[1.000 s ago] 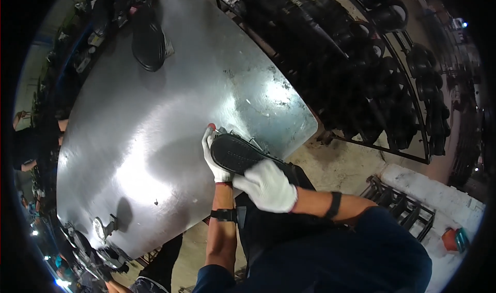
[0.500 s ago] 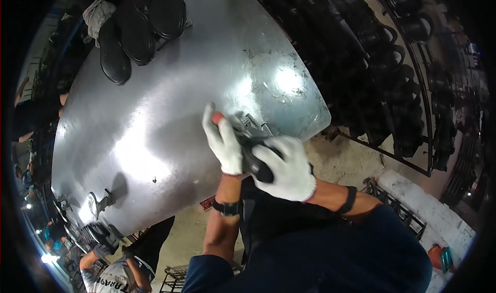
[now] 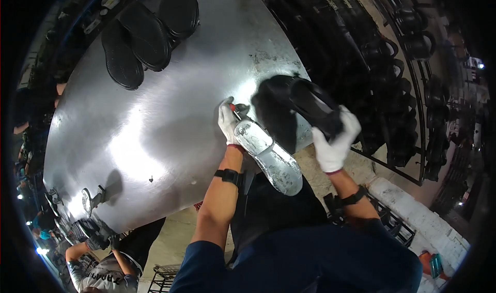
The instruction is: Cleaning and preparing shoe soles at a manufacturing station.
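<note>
My right hand [image 3: 335,143], in a white glove, grips a black shoe [image 3: 310,103] by one end, holding it over the table's right edge. My left hand [image 3: 226,121], also white-gloved, is closed round a slim red-ended tool [image 3: 233,107], whose full shape is hidden. Touching that hand is a silvery metal shoe last [image 3: 279,166], sole side up, slanting from the table edge toward my lap. What supports the last underneath cannot be seen.
Several black shoes or soles [image 3: 144,37] rest at the far left of the shiny metal table [image 3: 170,97]. Racks of black shoes [image 3: 408,81] stand along the right. At lower left a co-worker [image 3: 106,267] handles things by metal fittings [image 3: 90,200].
My right hand has swung right, taking the black shoe away, and the metal last now shows bare. The other person's gloved hands have left the far shoes.
</note>
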`<state>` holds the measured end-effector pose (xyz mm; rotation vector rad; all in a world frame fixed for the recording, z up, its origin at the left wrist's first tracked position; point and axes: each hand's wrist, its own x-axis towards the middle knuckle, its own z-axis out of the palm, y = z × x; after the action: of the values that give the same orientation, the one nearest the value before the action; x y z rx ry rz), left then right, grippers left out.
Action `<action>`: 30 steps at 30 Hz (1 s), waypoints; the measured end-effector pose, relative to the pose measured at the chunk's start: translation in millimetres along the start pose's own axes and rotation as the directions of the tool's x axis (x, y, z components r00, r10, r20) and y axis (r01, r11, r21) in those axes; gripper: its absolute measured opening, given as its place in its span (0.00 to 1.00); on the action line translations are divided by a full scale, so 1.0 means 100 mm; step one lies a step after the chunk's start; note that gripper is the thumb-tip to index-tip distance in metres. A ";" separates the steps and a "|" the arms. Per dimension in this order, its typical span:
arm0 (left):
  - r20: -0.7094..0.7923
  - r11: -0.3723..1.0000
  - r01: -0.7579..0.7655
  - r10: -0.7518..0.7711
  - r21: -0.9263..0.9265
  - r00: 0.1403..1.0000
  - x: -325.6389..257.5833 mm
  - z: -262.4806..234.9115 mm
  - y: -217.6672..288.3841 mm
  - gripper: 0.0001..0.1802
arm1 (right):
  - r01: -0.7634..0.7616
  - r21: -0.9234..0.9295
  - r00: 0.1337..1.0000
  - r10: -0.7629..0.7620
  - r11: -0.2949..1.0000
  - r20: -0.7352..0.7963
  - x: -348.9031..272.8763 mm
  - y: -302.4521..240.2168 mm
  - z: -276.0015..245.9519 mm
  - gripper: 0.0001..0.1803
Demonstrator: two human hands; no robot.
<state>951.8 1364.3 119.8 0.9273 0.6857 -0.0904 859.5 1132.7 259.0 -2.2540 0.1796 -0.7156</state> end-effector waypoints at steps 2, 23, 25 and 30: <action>0.003 0.998 -0.011 0.011 0.062 1.000 0.13 -0.28 -0.09 0.22 | -0.110 -0.125 0.952 0.140 0.986 0.271 -0.37 -0.05 0.00 0.31; -0.591 0.710 -0.563 0.254 -0.423 0.765 -0.07 -2.88 2.52 0.35 | -0.726 0.394 0.600 0.239 0.564 0.764 1.89 -1.18 2.94 0.40; -0.595 0.610 -0.713 0.446 -0.346 0.669 -0.22 -3.78 2.95 0.37 | -0.834 0.360 0.478 0.219 0.419 0.851 2.06 -1.17 3.22 0.38; -0.577 0.686 -0.726 0.610 0.042 0.544 -0.05 -3.37 2.73 0.33 | -0.869 0.384 0.488 0.419 0.311 0.766 2.27 -0.95 3.62 0.29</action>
<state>874.6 1787.6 178.7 0.9663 0.7995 0.9837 1237.6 1349.9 222.2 -1.2208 0.4503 0.3490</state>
